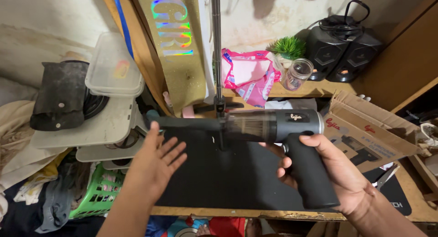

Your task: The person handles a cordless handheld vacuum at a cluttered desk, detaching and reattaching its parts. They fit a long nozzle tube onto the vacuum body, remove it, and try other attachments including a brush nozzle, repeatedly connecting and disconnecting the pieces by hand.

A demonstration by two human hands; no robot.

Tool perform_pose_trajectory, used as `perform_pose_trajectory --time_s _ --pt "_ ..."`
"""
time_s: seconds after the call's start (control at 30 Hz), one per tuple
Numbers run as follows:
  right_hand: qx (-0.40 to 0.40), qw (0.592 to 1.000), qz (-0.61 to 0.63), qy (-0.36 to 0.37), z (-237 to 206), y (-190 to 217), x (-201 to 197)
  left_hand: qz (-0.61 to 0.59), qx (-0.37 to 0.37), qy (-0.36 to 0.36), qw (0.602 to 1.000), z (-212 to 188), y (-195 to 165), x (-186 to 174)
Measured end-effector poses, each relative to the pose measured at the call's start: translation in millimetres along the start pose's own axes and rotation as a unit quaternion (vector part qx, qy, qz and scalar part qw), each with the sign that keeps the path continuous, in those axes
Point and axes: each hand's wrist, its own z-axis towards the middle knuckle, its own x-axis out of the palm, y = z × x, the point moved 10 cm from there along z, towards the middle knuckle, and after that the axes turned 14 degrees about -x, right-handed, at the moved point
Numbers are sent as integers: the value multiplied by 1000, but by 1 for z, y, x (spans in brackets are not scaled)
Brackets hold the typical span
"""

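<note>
Right hand (335, 166) – gripping handheld vacuum (255, 127) | left hand (153, 161) – open, empty

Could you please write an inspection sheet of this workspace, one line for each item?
Surface: black mat on a wooden desk.
Job's things: grey handheld vacuum, long nozzle pointing left.
Clutter: open cardboard box, pink packet, clear jar, small green plant, stacked plastic trays, green basket.
Hands: right hand grips the vacuum handle; left hand is open, palm up, its thumb touching the nozzle from below.
Cables: black cord coiled on two black speakers.
Surroundings: metal pole, glittery gold board, clothes at left.
</note>
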Motion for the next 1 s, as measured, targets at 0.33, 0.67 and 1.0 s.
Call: perform_pose_trajectory --time_s 0.33,0.67,1.0 --pt "-7 999 20 34 3 -11 28 -136 84 129 979 -36 -52 26" --pt "12 969 183 168 -4 -35 83 -108 91 165 976 -55 -76 14" --pt "-55 973 226 0 6 -63 78 -170 29 207 963 -45 -73 -38"
